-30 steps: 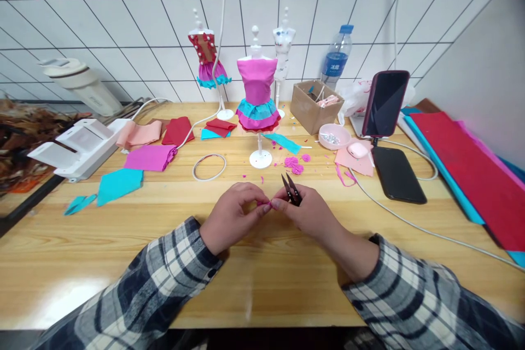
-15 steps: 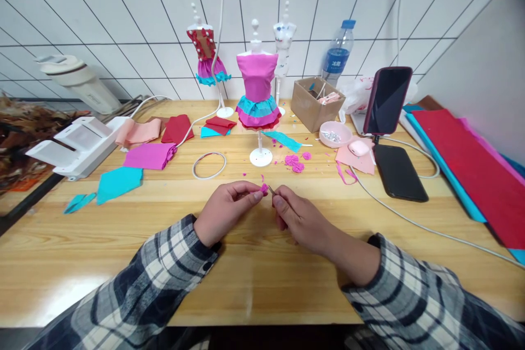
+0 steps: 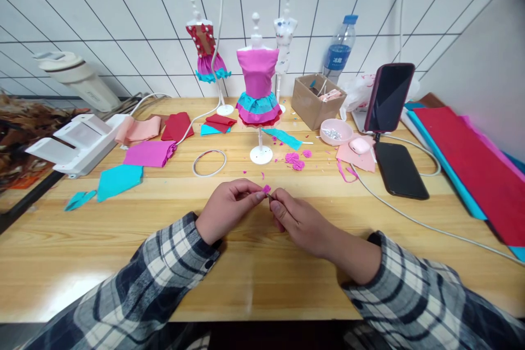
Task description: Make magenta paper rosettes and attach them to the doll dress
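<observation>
My left hand (image 3: pixel 233 205) pinches a small crinkled magenta paper piece (image 3: pixel 266 189) between thumb and forefinger. My right hand (image 3: pixel 298 216) is closed around a slim pointed metal tool (image 3: pixel 269 196), most of it hidden in the fingers; whether it is tweezers or small scissors I cannot tell. Its tip meets the paper piece at the left fingertips. Just beyond my hands stands a miniature dress form (image 3: pixel 257 71) in a magenta top and a turquoise, magenta and red ruffled skirt. Several magenta crinkled paper rosettes (image 3: pixel 292 158) lie right of its base.
A cable loop (image 3: pixel 209 163) and folded magenta paper (image 3: pixel 150 153) lie to the left. Toward the right are a pink bowl of beads (image 3: pixel 336 132), a cardboard box (image 3: pixel 315 103), a black phone (image 3: pixel 400 171) and red paper sheets (image 3: pixel 463 164). Two more dress forms stand behind.
The metal tip in my right hand has moved slightly left and down onto the magenta paper piece. My left hand has shifted a little to the right. The view has tilted slightly.
</observation>
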Available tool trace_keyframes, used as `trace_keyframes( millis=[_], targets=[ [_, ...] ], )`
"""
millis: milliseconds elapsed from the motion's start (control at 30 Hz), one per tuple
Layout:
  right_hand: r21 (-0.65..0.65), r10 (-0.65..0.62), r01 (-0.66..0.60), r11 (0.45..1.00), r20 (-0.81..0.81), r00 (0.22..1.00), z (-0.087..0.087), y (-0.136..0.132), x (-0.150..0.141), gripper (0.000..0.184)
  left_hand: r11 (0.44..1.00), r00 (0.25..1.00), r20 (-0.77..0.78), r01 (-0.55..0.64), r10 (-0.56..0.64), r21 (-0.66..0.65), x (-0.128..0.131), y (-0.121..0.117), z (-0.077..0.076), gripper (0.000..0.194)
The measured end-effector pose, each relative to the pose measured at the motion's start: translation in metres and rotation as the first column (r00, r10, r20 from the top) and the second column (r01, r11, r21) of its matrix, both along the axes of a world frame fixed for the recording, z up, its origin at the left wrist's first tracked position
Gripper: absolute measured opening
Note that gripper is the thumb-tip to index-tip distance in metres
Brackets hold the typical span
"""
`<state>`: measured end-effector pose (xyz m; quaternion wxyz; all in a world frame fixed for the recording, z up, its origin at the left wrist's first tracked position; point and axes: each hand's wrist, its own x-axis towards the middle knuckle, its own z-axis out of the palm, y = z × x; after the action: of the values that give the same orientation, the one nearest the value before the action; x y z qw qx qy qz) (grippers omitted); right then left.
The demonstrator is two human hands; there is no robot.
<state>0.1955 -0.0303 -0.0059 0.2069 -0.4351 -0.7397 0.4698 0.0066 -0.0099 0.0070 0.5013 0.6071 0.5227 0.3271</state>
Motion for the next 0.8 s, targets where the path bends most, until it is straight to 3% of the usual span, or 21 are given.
trace_keyframes(
  millis=[400, 800],
  targets=[
    [0.025, -0.027, 0.027, 0.999, -0.016, 1.0, -0.004, 0.0013, -0.001, 0.019, 0.998, 0.999, -0.005, 0.032, -0.032, 0.062, 0.0025, 0.0, -0.0021, 0.022],
    [-0.051, -0.083, 0.077, 0.996, -0.133, 0.988, -0.0024, 0.0035, -0.0018, 0.023, 0.999, 0.996, 0.079, 0.034, -0.032, -0.029, 0.0011, 0.0006, -0.0031, 0.021]
  ],
)
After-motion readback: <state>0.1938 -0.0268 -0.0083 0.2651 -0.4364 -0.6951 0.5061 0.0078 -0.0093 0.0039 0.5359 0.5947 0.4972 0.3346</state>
